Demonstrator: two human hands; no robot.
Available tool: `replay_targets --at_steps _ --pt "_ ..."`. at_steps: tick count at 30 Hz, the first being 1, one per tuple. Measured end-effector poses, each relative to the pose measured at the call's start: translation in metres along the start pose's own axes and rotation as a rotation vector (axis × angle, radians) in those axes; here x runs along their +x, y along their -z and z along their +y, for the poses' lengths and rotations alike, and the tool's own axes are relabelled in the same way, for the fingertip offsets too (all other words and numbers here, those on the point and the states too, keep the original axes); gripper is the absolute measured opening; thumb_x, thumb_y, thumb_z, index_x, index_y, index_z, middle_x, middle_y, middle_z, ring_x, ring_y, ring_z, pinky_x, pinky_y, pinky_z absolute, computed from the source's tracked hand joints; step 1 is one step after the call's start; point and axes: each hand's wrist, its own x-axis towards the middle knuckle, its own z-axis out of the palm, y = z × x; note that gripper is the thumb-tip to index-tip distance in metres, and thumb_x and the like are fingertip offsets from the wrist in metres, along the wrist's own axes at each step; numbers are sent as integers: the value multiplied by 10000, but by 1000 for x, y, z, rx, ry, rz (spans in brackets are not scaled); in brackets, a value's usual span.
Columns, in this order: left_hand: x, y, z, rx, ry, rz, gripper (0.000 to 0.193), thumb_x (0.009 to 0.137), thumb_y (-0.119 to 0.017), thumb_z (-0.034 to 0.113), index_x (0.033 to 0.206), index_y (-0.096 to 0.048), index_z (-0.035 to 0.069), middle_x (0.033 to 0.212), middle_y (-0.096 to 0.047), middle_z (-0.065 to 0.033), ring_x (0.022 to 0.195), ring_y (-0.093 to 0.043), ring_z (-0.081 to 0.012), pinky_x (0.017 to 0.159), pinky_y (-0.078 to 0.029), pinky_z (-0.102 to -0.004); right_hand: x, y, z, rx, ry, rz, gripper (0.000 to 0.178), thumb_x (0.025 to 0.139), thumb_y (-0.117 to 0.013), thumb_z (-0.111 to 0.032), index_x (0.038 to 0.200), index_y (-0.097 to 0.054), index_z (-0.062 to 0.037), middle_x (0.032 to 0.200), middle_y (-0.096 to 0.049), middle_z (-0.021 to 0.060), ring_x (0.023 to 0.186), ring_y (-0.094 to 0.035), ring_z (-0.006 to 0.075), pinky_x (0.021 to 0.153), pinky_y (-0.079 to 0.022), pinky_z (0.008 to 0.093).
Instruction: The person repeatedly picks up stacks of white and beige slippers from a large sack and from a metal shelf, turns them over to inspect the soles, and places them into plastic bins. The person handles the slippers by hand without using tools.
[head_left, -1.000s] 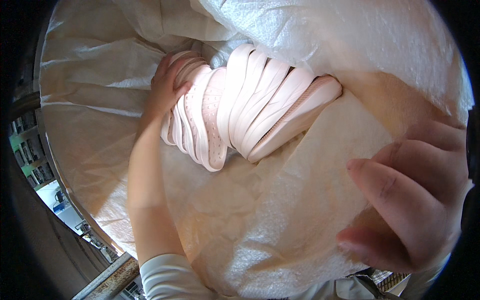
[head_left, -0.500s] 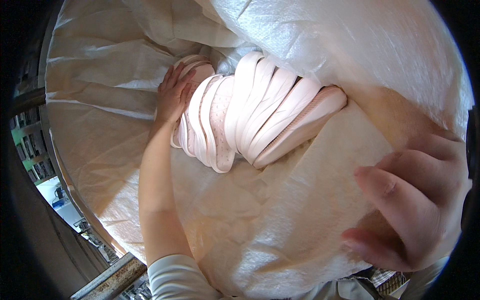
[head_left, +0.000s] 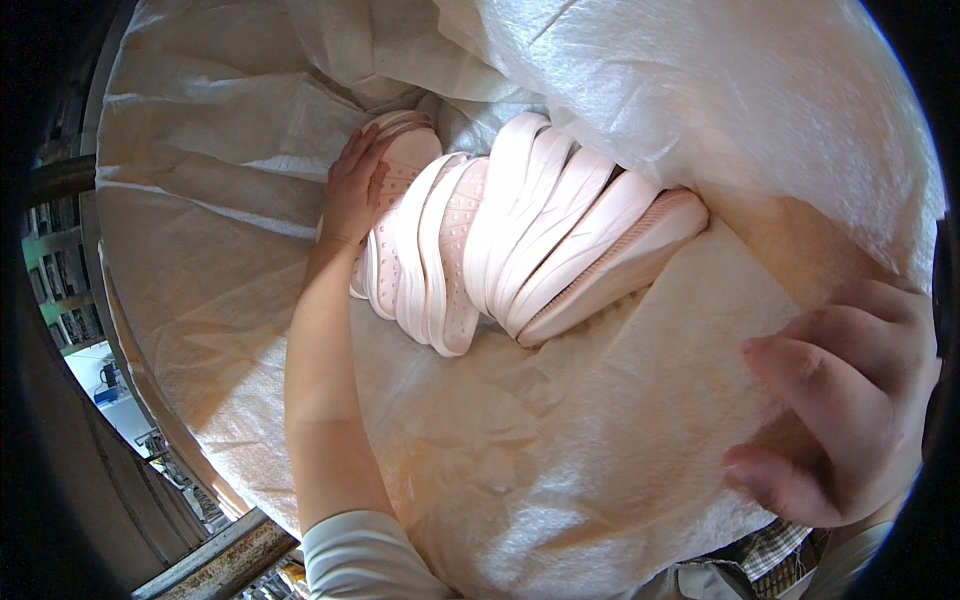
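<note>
Pink shoe soles (head_left: 515, 235) are leaning (like dominoes) between the sack (head_left: 560, 470) edges. Left hand (head_left: 358, 190) is resting open on them; right hand (head_left: 850, 390) is hanging open, half-curled. Hard pushing might be toppling them.

The head-worn fisheye looks down, close to the right hand (head_left: 850, 395).

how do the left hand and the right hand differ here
The left hand touches the pink shoe soles; the right hand is apart from them. The left hand's fingers lie fairly straight; the right hand's are curled. The left hand looks smaller in the picture, the right hand larger. Both are bare.
</note>
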Motion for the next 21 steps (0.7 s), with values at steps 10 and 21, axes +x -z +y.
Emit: replay_targets --at_steps 10,21 --pt "1 5 -7 -298 182 27 303 946 -495 197 1210 -600 93 1402 -414 -164 1299 -377 -334 1059 -327 -371 1 -1 -6 -79 -100 -18 556 741 -618 -628 821 -663 -80 775 -589 61 830 -504 236 767 -425 367" --pt "0 9 -13 -363 320 37 343 898 -591 220 1207 -603 73 1394 -404 -196 1284 -394 -324 1040 -352 -362 3 -3 -5 -56 -88 21 520 750 -620 -592 804 -665 -77 733 -593 70 813 -507 235 755 -425 361"
